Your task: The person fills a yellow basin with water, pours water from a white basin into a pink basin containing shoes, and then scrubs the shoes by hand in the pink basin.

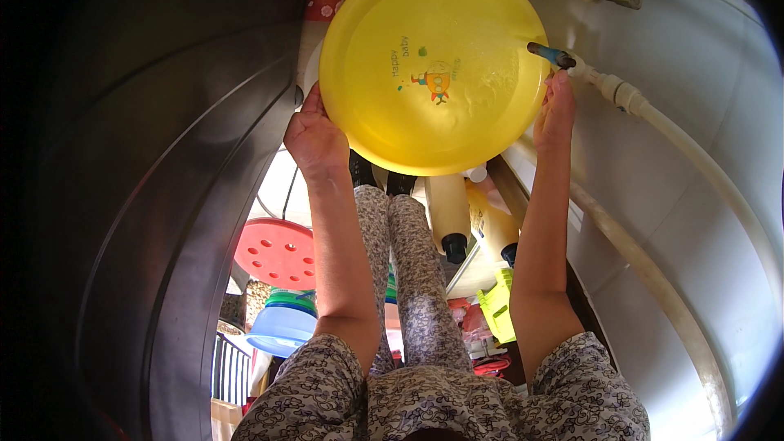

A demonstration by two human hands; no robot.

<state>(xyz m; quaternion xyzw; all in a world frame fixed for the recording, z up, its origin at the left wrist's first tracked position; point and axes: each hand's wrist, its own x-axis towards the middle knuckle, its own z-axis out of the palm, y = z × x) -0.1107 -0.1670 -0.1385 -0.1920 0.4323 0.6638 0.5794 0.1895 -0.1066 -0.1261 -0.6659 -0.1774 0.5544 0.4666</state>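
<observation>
Both hands hold a round yellow plastic basin (380, 116) by its rim, at the top middle of the head view. My left hand (318, 138) grips the rim at the lower left; its fingertips are partly hidden by the basin. At the right edge, my right hand (556, 107) holds the rim just below a wall tap with a blue part (548, 55). The tap's spout reaches over the basin's right rim. Rippled water lies in the basin, over a printed cartoon figure and lettering. Whether water is running from the spout is hard to tell.
A large dark panel (184, 196) stands close on the left. Pale pipes (692, 153) run along the tiled wall at right. Below are a red stool with holes (275, 254), a blue basin (282, 327), pump bottles (450, 214) and a lime-green plastic basket (499, 306).
</observation>
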